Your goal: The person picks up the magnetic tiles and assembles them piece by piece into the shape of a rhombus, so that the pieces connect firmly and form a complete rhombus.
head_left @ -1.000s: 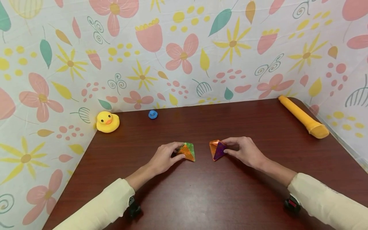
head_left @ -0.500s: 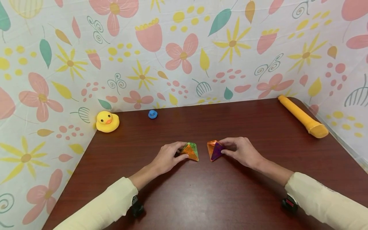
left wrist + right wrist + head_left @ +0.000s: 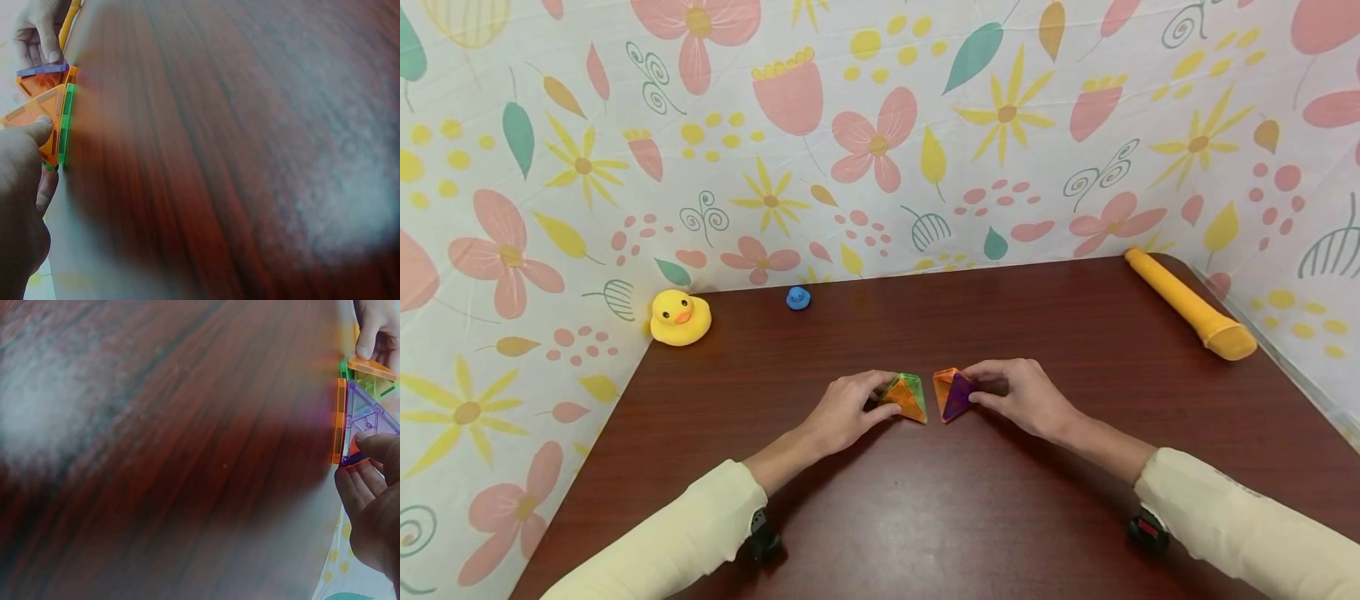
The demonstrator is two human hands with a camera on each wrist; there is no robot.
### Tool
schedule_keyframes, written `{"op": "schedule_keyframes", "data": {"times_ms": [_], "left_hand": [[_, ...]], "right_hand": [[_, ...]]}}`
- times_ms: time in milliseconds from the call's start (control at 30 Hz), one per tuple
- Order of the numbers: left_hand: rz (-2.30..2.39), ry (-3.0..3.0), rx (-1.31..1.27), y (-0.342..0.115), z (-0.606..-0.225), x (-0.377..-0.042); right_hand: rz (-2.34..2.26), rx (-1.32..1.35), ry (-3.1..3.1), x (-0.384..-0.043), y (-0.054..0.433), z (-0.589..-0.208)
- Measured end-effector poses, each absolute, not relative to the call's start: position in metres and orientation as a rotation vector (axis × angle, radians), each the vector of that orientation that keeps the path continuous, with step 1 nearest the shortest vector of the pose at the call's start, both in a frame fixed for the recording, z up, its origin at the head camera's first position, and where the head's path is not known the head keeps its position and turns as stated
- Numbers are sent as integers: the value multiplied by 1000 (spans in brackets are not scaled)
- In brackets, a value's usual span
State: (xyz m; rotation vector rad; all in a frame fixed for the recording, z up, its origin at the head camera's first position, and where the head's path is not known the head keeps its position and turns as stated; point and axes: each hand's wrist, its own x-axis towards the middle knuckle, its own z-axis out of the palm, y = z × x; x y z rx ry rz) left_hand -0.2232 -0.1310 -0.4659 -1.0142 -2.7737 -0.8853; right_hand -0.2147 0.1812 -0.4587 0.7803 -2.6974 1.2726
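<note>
Two small builds of see-through magnetic tiles stand on the dark table, a narrow gap between them in the head view. My left hand point(image 3: 844, 410) pinches the orange and green magnetic tiles point(image 3: 909, 399), its thumb on the orange triangle. With thumb and fingers, my right hand point(image 3: 1028, 397) holds the orange and purple magnetic tiles point(image 3: 952, 395). In the left wrist view the thumb presses the orange triangle point(image 3: 31, 112), and a green tile point(image 3: 67, 125) lies along the table side. A purple triangle point(image 3: 369, 412) under the right thumb shows in the right wrist view.
A yellow rubber duck point(image 3: 681, 317) sits at the table's back left corner, with a small blue duck point(image 3: 798, 298) to its right. Along the right edge lies a long yellow microphone-shaped object point(image 3: 1191, 304). A flowered cloth point(image 3: 880, 217) rises behind the brown table point(image 3: 880, 533).
Both hands have slid toward each other, the left moving right and the right moving left, each carrying its tiles. The gap between the two builds has narrowed.
</note>
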Motion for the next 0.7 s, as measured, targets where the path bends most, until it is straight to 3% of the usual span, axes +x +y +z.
{"op": "schedule_keyframes", "data": {"times_ms": [700], "left_hand": [[-840,-2817,-1020,-122,-466,-222]], "right_hand": [[1337,801,-2716,-213,173,-458]]}}
